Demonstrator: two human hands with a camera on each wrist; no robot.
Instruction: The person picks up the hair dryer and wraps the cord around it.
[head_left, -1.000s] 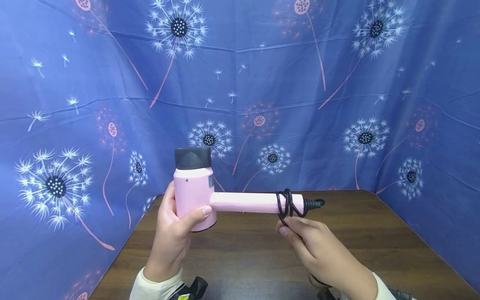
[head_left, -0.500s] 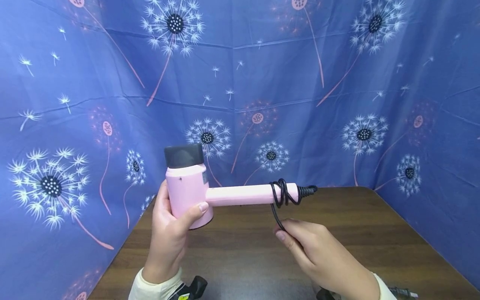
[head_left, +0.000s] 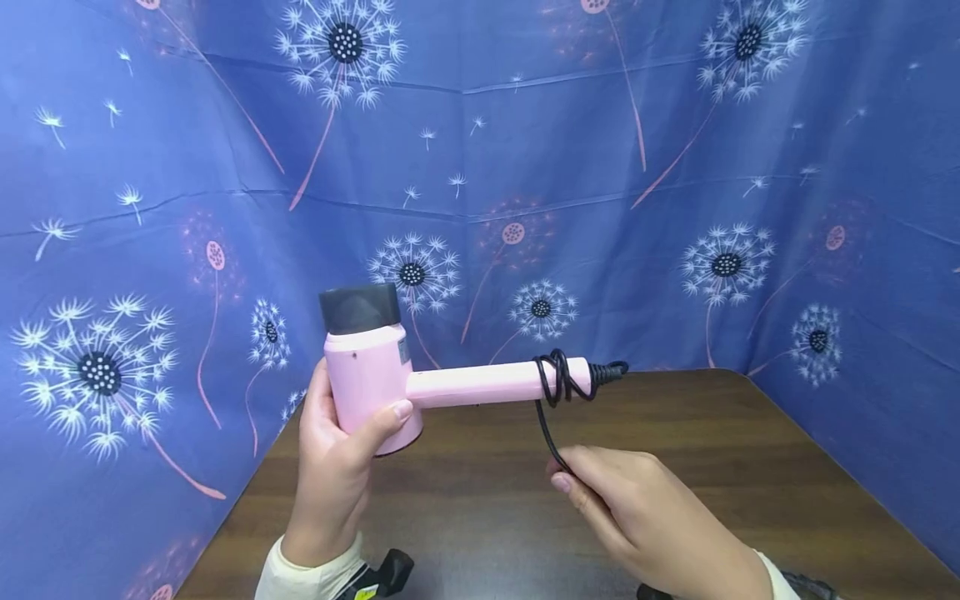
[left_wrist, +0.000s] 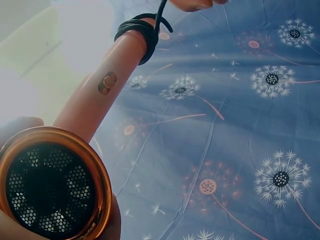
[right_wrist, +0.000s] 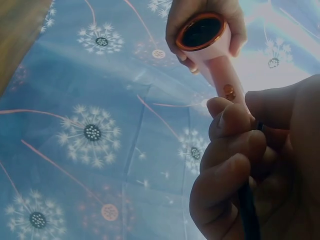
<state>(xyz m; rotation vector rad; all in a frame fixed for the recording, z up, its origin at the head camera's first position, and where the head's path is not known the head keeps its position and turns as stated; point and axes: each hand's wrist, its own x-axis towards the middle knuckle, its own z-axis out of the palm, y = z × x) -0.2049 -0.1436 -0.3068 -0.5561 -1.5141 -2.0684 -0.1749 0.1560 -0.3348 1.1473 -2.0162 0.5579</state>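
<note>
A pink hair dryer (head_left: 367, 375) with a black nozzle (head_left: 362, 309) is held up over the table, its handle pointing right. My left hand (head_left: 333, 458) grips the barrel, thumb across its front. The copper-rimmed rear grille (left_wrist: 50, 190) faces the left wrist camera, and a switch (left_wrist: 107, 83) shows on the handle. Black power cord (head_left: 557, 377) is looped round the handle's end. Below those loops my right hand (head_left: 637, 508) pinches the hanging part of the cord between thumb and fingers. In the right wrist view the cord (right_wrist: 248, 212) runs on down through the curled fingers.
A brown wooden table (head_left: 465, 517) lies beneath both hands. Blue curtains (head_left: 480, 150) with a dandelion print stand behind it and along both sides. A dark cord piece (head_left: 810, 586) shows beside the right sleeve at the bottom edge.
The right hand has drawn the cord down from the handle, so a longer stretch hangs between loops and fingers. The hair dryer has shifted slightly left and up in view, its handle end tipped a little higher.
</note>
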